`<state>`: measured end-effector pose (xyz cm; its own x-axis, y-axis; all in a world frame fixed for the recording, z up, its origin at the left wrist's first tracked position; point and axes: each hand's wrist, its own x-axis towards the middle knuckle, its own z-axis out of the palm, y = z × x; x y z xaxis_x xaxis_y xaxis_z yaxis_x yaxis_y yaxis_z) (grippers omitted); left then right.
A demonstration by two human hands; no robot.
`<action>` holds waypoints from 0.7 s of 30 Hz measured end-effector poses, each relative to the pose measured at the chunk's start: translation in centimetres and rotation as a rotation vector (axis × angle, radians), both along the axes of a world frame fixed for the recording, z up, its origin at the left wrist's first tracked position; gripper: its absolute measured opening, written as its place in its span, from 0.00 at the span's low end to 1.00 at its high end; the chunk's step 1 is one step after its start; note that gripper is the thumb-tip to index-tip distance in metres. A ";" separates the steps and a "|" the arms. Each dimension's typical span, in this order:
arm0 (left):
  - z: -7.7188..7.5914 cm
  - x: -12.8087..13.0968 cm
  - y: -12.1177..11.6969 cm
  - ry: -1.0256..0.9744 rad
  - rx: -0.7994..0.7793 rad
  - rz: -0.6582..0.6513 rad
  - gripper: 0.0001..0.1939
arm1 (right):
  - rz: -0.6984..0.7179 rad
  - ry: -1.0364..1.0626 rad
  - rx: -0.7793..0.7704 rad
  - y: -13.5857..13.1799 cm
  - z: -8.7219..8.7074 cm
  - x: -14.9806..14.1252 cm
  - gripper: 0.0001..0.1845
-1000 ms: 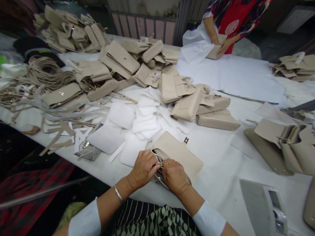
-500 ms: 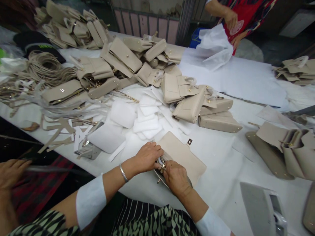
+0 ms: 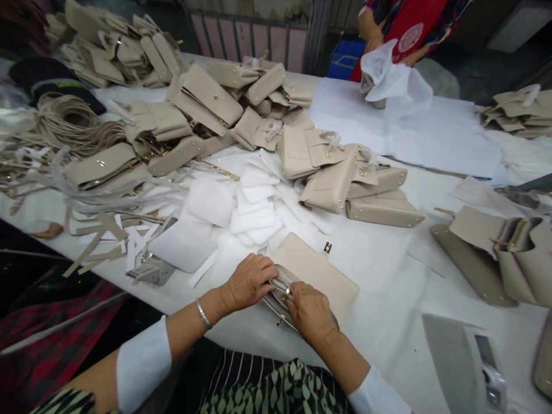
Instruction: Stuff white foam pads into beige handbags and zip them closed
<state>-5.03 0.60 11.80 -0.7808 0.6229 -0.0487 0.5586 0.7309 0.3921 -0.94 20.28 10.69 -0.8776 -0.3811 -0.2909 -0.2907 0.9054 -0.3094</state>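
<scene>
Handbag (image 3: 319,279) lies on the desk (image 3: 383,270), flap spread outward. We find the left hand (image 3: 252,279) curled closed on its rim, the right hand (image 3: 313,310) closed on the mouth by a gold fitting (image 3: 287,292), fingertips partly hidden. We judge the step to be close work at the opening; the next move calls for a steady rim and fine fingertip control. White pads (image 3: 211,201) lie beyond.

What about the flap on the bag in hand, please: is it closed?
No, the flap lies spread open across the white tabletop.
</scene>
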 end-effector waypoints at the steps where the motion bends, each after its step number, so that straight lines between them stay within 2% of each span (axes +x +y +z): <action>1: 0.1 0.2 -0.2 0.033 -0.015 -0.030 0.07 | 0.002 -0.002 0.004 0.0 0.0 0.0 0.03; 5: 0.3 0.4 0.0 0.128 -0.107 -0.181 0.12 | -0.008 -0.007 0.001 -0.2 0.2 0.0 0.03; 11: 0.5 -0.7 1.6 0.130 -0.170 -0.201 0.08 | -0.039 -0.028 0.010 -0.5 0.0 0.4 0.03; 16: 1.4 -0.9 1.3 0.170 -0.159 -0.302 0.09 | -0.077 -0.051 -0.017 -0.3 -0.3 0.5 0.06; 19: 1.3 -0.9 0.6 0.194 -0.122 -0.385 0.10 | -0.089 -0.057 -0.035 0.3 -0.2 0.2 0.08; 21: 1.1 -1.1 0.5 0.180 -0.101 -0.386 0.09 | -0.062 -0.077 -0.048 0.9 0.0 -0.1 0.08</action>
<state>-6.12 1.13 12.86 -0.4937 0.8696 -0.0087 0.8510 0.4851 0.2011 -1.08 21.14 10.72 -0.8756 -0.3418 -0.3412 -0.2082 0.9046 -0.3719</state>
